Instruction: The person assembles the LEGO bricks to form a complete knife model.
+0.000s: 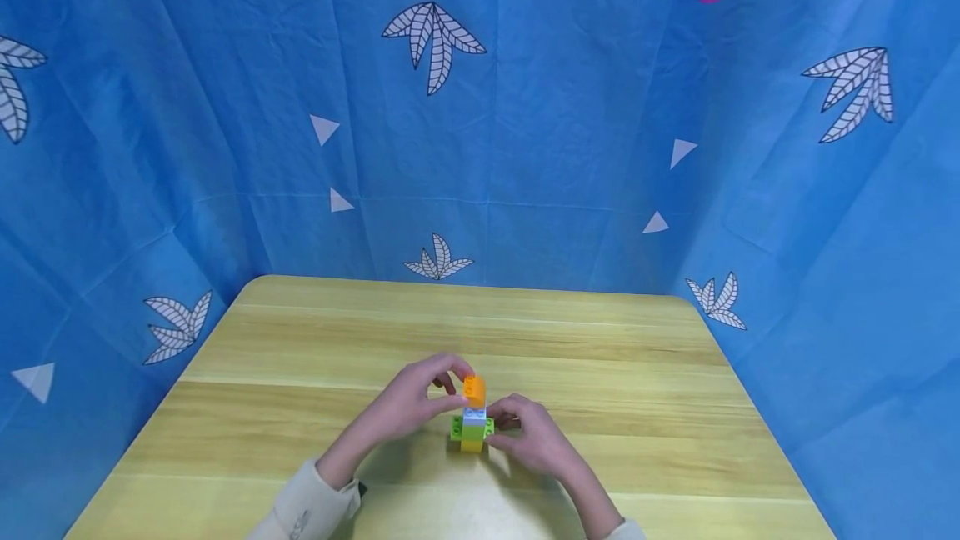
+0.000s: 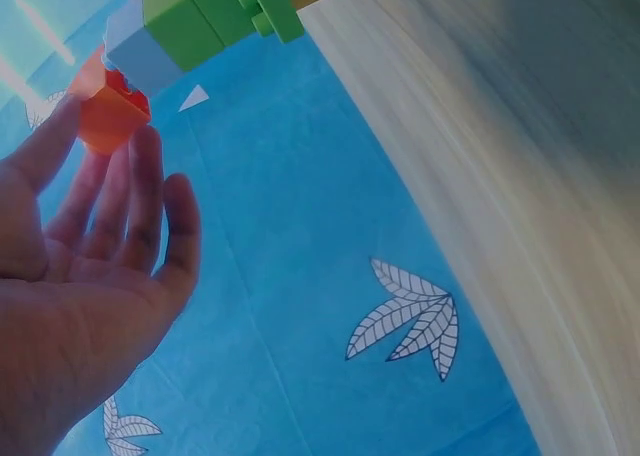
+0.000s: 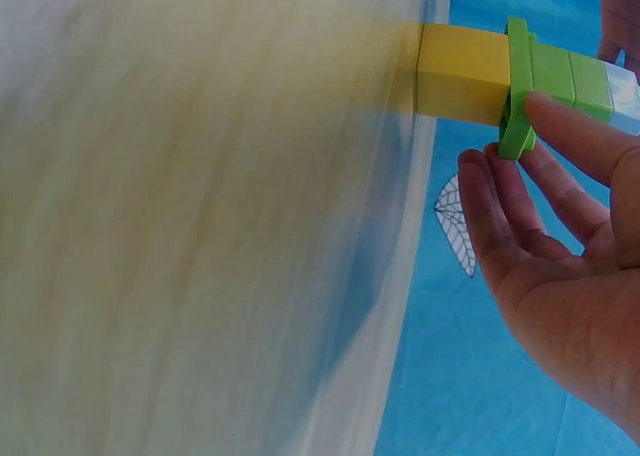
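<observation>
A small tower of toy building blocks stands on the table. Its base is a yellow block, topped by a wide, thin green plate with studs at its ends. Green blocks come above that, then a light blue block. My left hand pinches an orange block between thumb and fingers at the tower's top. That block sits tilted against the light blue one, its underside partly visible. On the other side, my right hand holds one end of the green plate, thumb above and fingers below.
The wood-grain table spreads around the tower on every side. Blue curtain with leaf and triangle prints hangs behind the table and along both sides. A light sleeve covers the left forearm.
</observation>
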The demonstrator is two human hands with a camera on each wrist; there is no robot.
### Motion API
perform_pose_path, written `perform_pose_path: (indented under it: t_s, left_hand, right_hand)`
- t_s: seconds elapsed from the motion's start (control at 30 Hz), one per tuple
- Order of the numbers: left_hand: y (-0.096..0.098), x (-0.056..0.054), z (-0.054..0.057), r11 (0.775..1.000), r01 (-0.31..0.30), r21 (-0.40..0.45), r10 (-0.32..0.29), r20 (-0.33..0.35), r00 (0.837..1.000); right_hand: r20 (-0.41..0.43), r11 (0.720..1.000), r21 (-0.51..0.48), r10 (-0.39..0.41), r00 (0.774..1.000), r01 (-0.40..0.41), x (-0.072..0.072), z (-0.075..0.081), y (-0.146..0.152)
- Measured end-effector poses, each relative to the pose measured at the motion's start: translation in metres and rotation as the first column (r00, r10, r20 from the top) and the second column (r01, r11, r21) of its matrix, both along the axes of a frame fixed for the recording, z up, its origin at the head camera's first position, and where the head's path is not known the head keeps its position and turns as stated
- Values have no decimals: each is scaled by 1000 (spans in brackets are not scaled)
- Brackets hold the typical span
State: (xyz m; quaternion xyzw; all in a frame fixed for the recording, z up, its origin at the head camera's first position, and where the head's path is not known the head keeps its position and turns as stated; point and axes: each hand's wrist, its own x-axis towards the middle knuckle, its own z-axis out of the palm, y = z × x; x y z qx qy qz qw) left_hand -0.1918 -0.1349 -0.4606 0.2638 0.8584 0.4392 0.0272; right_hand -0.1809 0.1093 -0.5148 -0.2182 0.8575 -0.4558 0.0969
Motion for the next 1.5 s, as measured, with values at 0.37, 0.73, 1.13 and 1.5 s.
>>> perform_pose_path:
  t_s: [0.37, 0.73, 1.13, 1.5]
  left_hand:
    - [0, 3, -4, 1000, 17, -20, -18, -36, 999]
    - [1, 5, -4, 999, 30, -35, -32, -56, 998]
    - [2, 7, -5, 998, 32, -58, -36, -64, 997]
    - [4, 7, -6, 996, 32, -80, -38, -73, 997]
  right_hand:
    - [-11, 1000, 11, 9, 1000, -8, -1, 0, 1]
    - [-14, 1000, 17, 10, 1000, -10, -1, 1, 2]
    - [-20, 1000, 26, 14, 1000, -13, -1, 1, 2]
    - [-19, 999, 32, 13, 1000, -12, 0, 1, 4]
